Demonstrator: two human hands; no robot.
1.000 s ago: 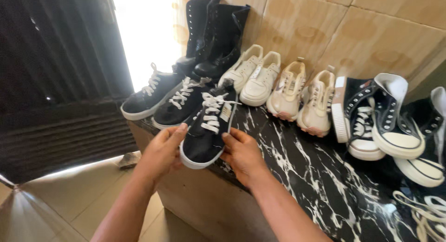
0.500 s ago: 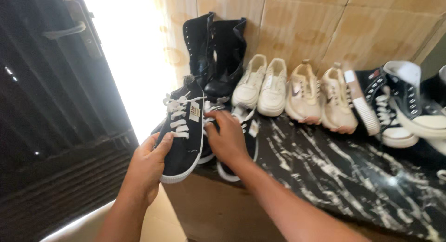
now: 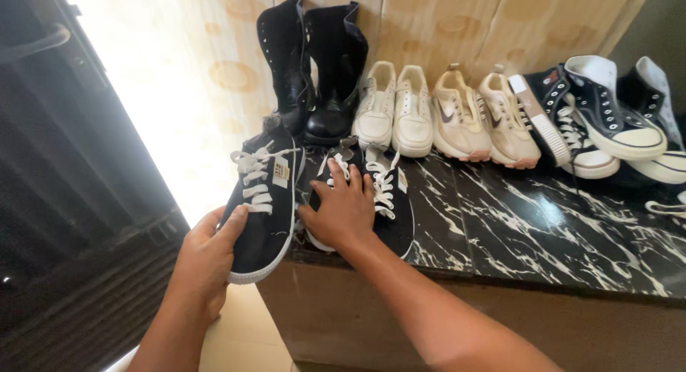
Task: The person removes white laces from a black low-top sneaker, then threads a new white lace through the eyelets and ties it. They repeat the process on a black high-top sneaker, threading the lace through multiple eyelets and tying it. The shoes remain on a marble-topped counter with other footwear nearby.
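At the bench point(image 3: 543, 229) edge, a black sneaker point(image 3: 263, 200) is clasped in the left grip point(image 3: 207, 261); beside it, the open right grip point(image 3: 343, 211) is pressed flat on two more sneakers point(image 3: 389, 200).

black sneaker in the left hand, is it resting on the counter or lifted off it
Lifted. The left hand holds the black sneaker by its toe, past the marble counter edge, over the floor.

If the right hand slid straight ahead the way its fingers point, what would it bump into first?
The right hand lies on two black sneakers, fingers pointing toward the wall. Going on, it would likely meet the black boots first, though depth is hard to judge.
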